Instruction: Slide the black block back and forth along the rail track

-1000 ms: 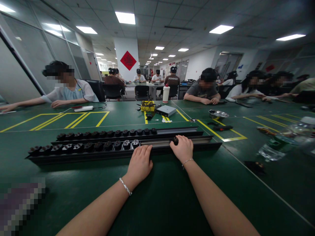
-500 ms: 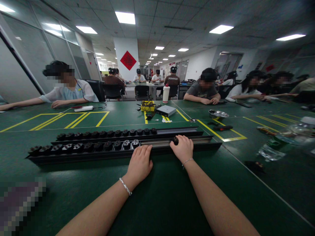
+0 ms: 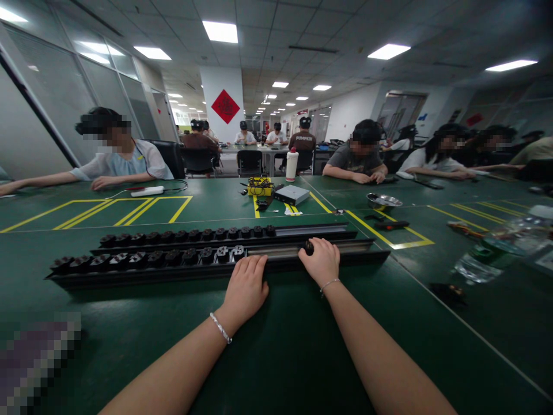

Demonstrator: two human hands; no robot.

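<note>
Two long black rails lie across the green table in front of me. The near rail [image 3: 142, 275] carries a row of several black socket modules [image 3: 147, 259] along its left half. The far rail [image 3: 311, 231] holds a similar row [image 3: 185, 235]. My left hand [image 3: 246, 286] rests with fingers flat and together on the near rail's front edge, just right of the last module. My right hand [image 3: 320, 260] is curled over a small black module [image 3: 308, 247] sitting in the near rail's bare channel.
A plastic water bottle [image 3: 496, 245] lies at the right. A metal bowl [image 3: 383, 200], a black tool [image 3: 391, 225], a grey box [image 3: 292, 195] and a yellow item [image 3: 260, 186] sit further back. Other people work at the table's far side.
</note>
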